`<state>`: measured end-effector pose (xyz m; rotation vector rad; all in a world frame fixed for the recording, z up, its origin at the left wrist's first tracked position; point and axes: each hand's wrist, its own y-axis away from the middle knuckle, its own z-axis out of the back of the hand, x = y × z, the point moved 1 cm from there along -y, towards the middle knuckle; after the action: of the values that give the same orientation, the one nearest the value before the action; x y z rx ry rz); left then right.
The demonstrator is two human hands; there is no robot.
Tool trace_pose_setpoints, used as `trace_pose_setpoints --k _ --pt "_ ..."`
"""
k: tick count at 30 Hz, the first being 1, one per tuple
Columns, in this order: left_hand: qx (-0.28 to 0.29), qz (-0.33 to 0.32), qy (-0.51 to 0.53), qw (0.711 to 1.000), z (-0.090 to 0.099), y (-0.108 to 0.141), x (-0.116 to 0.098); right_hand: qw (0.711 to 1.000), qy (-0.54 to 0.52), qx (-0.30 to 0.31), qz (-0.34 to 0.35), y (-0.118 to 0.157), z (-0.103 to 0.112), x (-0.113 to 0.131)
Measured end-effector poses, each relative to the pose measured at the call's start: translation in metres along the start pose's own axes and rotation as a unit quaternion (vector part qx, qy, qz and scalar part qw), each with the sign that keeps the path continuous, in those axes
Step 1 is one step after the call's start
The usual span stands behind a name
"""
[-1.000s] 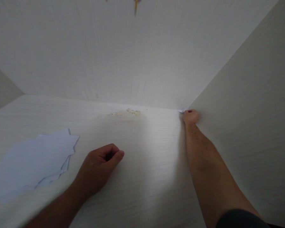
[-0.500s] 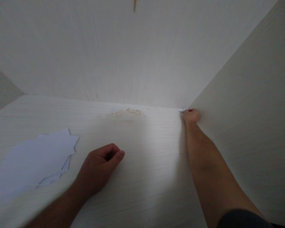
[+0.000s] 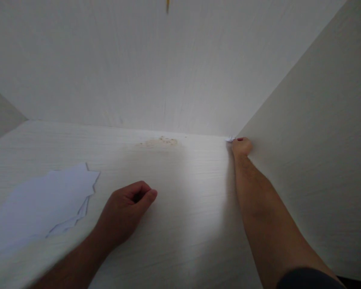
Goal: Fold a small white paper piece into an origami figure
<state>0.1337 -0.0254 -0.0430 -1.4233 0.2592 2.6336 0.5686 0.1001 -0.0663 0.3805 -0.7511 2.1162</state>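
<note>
At the far right back corner of the pale shelf board (image 3: 180, 208), my right hand (image 3: 241, 146) is closed on a small white crumpled piece of paper (image 3: 230, 139). The paper touches the spot where the board meets the back panel and the side panel; part of it is hidden by my fingers. My left hand (image 3: 129, 210) is curled over the middle of the board, thumb against the bent index finger, and I see nothing in it. To its left lies a pile of white paper sheets (image 3: 48, 200) with jagged, overlapping corners.
A stained patch of brownish crumbs (image 3: 167, 140) lies near the back edge of the board. White panels enclose the space at the back (image 3: 138, 72), right (image 3: 313, 140) and left (image 3: 1, 112). A thin yellow-brown thing (image 3: 167, 6) shows at the top edge.
Slightly more of the crumpled paper shows beside my right fingers. Both hands keep nearly the same place; the whole view has shifted a little.
</note>
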Motion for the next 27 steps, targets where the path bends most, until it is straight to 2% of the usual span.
trace_pose_setpoints --k 17,22,27 --pt "0.004 -0.007 0.005 1.000 0.000 0.000 -0.003 1.000 -0.024 -0.002 -0.009 0.005 -0.001 -0.004" --pt "-0.005 -0.019 0.016 1.000 0.002 0.001 -0.007 0.999 -0.043 -0.009 -0.018 0.026 0.014 -0.001" --pt "-0.015 -0.067 0.044 0.997 -0.002 0.003 -0.002 0.995 -0.100 0.023 -0.023 0.073 0.029 0.009"
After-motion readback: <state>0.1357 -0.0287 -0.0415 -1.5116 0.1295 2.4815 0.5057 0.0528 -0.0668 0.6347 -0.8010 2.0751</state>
